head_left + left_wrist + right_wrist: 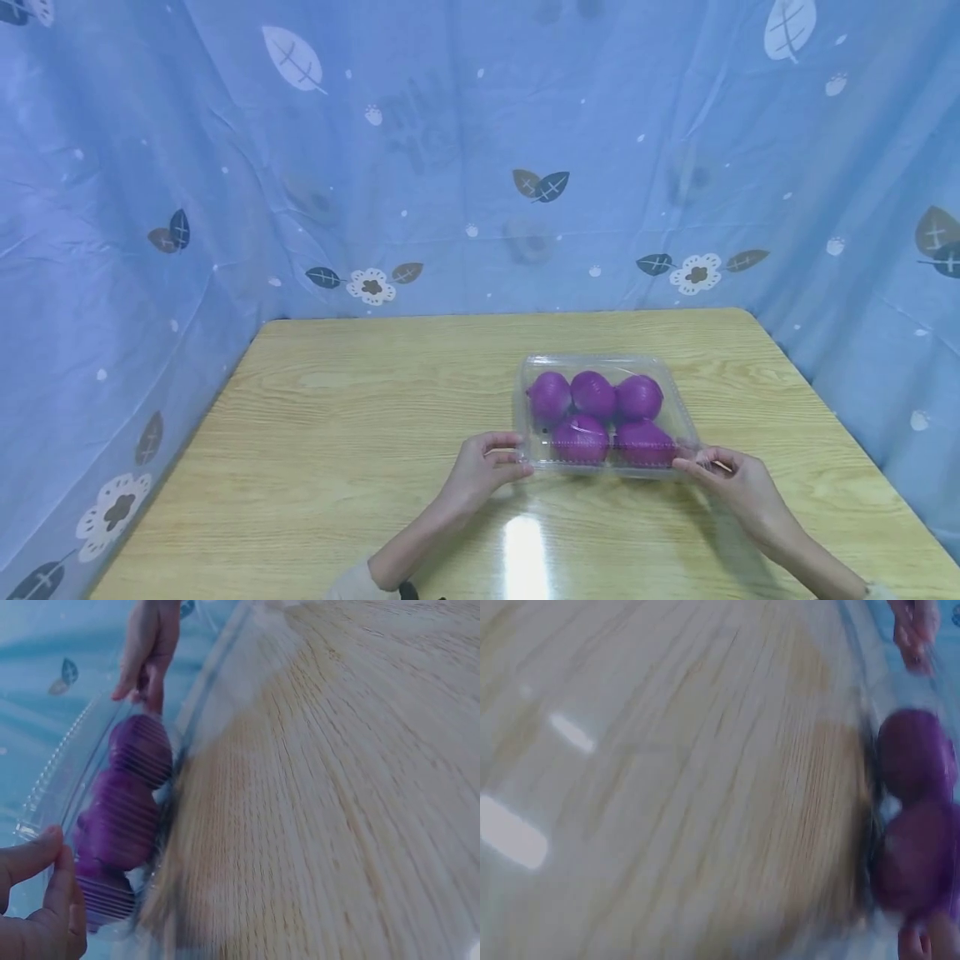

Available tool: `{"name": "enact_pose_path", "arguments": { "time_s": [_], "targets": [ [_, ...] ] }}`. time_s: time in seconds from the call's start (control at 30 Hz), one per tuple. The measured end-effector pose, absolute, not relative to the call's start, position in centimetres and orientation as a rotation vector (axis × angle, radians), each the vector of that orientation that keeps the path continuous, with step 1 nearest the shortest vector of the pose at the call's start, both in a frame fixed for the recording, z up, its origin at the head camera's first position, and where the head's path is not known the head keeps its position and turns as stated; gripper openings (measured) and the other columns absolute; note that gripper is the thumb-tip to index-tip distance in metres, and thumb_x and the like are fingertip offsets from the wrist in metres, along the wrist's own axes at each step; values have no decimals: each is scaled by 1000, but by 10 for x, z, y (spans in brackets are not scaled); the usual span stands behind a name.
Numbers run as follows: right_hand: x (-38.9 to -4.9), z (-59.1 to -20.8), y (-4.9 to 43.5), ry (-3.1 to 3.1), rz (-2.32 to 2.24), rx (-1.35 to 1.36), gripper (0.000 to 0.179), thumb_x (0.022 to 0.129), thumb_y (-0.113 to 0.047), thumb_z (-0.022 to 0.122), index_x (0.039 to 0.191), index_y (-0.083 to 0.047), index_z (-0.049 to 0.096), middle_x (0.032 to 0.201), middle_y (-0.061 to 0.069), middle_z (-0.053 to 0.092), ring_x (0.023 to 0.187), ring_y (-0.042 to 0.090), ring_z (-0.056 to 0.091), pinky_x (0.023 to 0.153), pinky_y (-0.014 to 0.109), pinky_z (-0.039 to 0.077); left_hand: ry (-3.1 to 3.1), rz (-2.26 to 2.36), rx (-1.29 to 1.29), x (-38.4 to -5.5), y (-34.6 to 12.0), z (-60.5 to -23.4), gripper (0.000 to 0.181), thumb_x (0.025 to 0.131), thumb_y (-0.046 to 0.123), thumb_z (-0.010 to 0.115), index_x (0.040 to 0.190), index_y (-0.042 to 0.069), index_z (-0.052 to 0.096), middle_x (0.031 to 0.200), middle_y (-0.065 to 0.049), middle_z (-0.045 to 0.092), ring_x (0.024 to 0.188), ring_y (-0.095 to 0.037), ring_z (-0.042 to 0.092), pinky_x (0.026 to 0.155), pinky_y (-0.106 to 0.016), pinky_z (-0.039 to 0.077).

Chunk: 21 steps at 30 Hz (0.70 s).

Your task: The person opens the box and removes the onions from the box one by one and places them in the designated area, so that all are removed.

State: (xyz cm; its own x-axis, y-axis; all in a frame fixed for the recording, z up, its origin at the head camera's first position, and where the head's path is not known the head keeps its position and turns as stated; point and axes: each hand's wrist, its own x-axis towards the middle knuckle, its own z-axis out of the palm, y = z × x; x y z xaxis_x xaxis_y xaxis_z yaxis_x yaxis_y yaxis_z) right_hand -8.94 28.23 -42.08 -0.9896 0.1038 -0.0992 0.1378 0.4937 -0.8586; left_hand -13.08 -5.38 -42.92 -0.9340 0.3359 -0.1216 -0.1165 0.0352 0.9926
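A clear plastic clamshell box (670, 400) with several round purple onion-like pieces (582, 439) inside is held between both hands, right of the table's middle. My left hand (483, 468) pinches its near left corner between thumb and fingers; the left wrist view shows these fingertips on the ridged plastic edge (52, 769). The near right corner is gripped by my right hand (738, 487), thumb toward me. In the right wrist view the purple pieces (916, 754) are blurred, and only part of my right hand (943, 937) shows at the bottom corner.
The wood-grain table (337, 417) fills the lower view, with a bright light reflection (525, 554) near its front. Blue curtains (450, 125) with leaf and flower prints hang behind the table and along both sides.
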Motion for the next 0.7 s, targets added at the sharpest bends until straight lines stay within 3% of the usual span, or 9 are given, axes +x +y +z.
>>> {"name": "enact_pose_path", "arguments": {
  "time_s": [0.07, 0.13, 0.17, 0.23, 0.33, 0.4, 0.57, 0.63, 0.7],
  "targets": [
    [-90, -420, 287, 2635, -1503, 178, 27, 89, -24, 70, 89, 1, 60, 118, 17, 62, 108, 15, 57, 89, 27, 50, 2002, 1955, 224, -131, -54, -429, 46, 81, 6, 74, 122, -4, 57, 122, -12, 60, 97, -20, 64, 88, -34, 54],
    [-91, -420, 292, 2598, -1491, 120, 28, 88, -23, 70, 96, 2, 59, 136, 27, 46, 125, 36, 47, 102, 44, 43, 2006, 1948, 215, -131, -54, -428, 46, 81, 5, 74, 123, -4, 56, 122, -12, 60, 98, -19, 63, 87, -34, 54],
    [-91, -420, 294, 2616, -1476, 94, 30, 88, -22, 71, 99, 3, 60, 141, 28, 41, 128, 42, 42, 103, 46, 42, 2009, 1945, 214, -131, -54, -429, 47, 81, 5, 74, 123, -4, 56, 121, -12, 60, 97, -19, 63, 86, -33, 54],
    [-91, -421, 297, 2675, -1483, 44, 33, 85, -18, 73, 106, 4, 60, 141, 20, 44, 129, 35, 43, 103, 43, 42, 2013, 1941, 211, -131, -53, -429, 47, 81, 4, 74, 123, -4, 56, 120, -11, 60, 96, -19, 63, 84, -32, 55],
    [-91, -425, 298, 2814, -1532, -14, 39, 82, -12, 76, 114, 2, 58, 119, -7, 55, 107, 5, 53, 81, 20, 50, 2022, 1927, 205, -131, -53, -429, 46, 80, 4, 74, 123, -4, 56, 118, -11, 60, 95, -18, 63, 82, -31, 54],
    [-91, -427, 297, 2865, -1603, -90, 46, 80, -7, 76, 120, -1, 53, 109, -20, 54, 93, -7, 51, 70, 14, 50, 2034, 1913, 204, -131, -53, -428, 47, 80, 4, 74, 123, -3, 57, 119, -10, 60, 95, -18, 62, 83, -32, 54],
    [-95, -433, 301, 2472, -2017, -498, 56, 84, 14, 62, 132, -7, 42, 108, -10, 67, 88, 6, 66, 60, 35, 60, 2045, 1917, 203, -132, -52, -428, 46, 80, 6, 75, 122, -2, 57, 121, -11, 60, 98, -19, 62, 85, -34, 54],
    [-97, -435, 303, 2323, -2099, -601, 54, 85, 18, 57, 132, -8, 45, 107, -3, 70, 87, 10, 68, 62, 37, 59, 2029, 1949, 199, -131, -51, -429, 47, 80, 7, 75, 122, -2, 57, 122, -12, 59, 98, -20, 62, 86, -34, 54],
    [-99, -437, 304, 2305, -2122, -647, 49, 85, 18, 58, 127, -6, 50, 106, -2, 71, 88, 10, 69, 68, 30, 59, 2010, 1985, 197, -129, -50, -431, 48, 80, 8, 76, 123, -1, 57, 122, -13, 59, 99, -20, 62, 85, -34, 55]
  ]
}}
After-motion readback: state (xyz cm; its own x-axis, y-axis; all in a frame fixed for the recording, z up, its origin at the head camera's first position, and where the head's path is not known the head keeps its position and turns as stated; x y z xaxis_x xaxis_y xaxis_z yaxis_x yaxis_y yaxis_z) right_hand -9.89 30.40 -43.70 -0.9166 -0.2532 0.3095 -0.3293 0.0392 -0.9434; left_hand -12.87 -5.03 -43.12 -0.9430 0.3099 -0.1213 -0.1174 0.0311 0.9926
